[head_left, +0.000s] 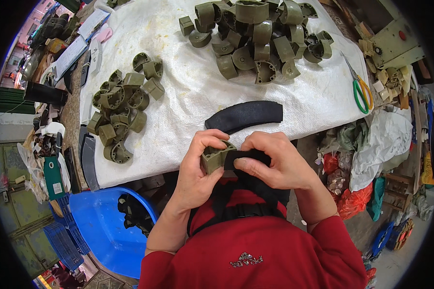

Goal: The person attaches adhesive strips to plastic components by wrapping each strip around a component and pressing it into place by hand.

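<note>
Close to my body, at the table's near edge, my left hand (196, 168) grips an olive-green plastic block-shaped part (218, 156) between thumb and fingers. My right hand (281, 164) pinches a black flat strip (232, 158), its thumb on top. The strip's left end meets the right side of the green part; whether it goes inside cannot be seen. Just beyond both hands, a curved black piece (246, 117) lies on the white sheet (188, 101).
Olive-green curved parts form a smaller pile (120, 101) at left and a larger pile (255, 41) at the far side. Scissors (358, 86) with green and orange handles lie at right. Below the table's left edge stands a blue basin (96, 226) with dark pieces inside.
</note>
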The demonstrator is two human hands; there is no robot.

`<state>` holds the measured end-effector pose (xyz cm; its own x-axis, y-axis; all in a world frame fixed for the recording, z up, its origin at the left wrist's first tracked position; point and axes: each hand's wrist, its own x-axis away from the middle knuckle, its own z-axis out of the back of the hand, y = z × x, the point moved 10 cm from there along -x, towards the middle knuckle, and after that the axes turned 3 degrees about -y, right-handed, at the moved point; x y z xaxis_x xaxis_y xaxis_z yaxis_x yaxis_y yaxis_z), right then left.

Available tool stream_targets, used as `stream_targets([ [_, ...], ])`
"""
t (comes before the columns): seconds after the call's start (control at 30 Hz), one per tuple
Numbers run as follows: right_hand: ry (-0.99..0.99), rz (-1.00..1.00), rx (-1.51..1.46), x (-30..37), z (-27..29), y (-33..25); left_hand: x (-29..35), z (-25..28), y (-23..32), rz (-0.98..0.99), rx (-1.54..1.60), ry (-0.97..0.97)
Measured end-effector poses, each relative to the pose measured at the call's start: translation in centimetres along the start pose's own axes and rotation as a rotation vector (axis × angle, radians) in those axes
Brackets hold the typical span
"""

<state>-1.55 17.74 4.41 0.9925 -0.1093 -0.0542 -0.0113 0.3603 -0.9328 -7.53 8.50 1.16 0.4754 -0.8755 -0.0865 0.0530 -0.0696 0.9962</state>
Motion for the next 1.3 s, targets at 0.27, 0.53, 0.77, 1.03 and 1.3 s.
stream_targets([
  [0.27,0.044,0.125,0.108,0.1,-0.2,-0.3,0.1,-0.1,-1.0,0.045,0.027,0.007],
  [0.53,0.019,0.091,0.160,0.1,-0.2,-0.4,0.0,-0.8,-0.6,0.036,-0.010,-0.039],
  [0.77,0.044,0.090,0.256,0.3,0.3,-0.8,-0.3,-1.2,0.8,-0.003,-0.068,-0.016],
  [1.03,0.424,0.235,0.332,1.7,3.1,-1.9,0.1,1.2,2.1,-0.070,-0.222,0.270],
  [1.3,-0.123,-0.040,0.097,2.9,-6.2,1.5,0.1,1.3,1.6,-0.072,0.147,0.245],
])
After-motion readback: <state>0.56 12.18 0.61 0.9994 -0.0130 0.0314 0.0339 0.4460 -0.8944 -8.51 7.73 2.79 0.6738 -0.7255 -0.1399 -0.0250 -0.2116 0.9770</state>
